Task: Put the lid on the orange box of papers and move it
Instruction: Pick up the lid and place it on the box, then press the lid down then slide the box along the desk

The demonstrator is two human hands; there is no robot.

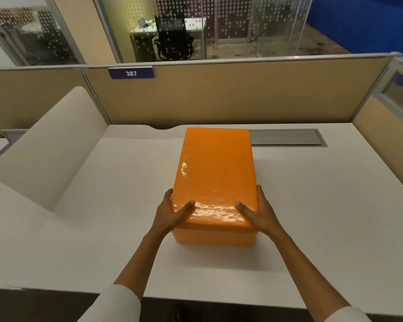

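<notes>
The orange box (213,238) stands on the white desk (312,205), its long side running away from me. Its glossy orange lid (215,173) sits closed on top, so the papers inside are hidden. My left hand (172,211) grips the lid's near left corner, thumb on top and fingers down the side. My right hand (257,211) holds the near right corner the same way. Only a strip of the box's front wall shows below the lid.
A beige partition (219,94) with a "387" tag (131,73) runs behind the desk. A grey cable tray (286,137) is set into the desk just right of the box's far end. A white curved divider (49,149) rises at the left.
</notes>
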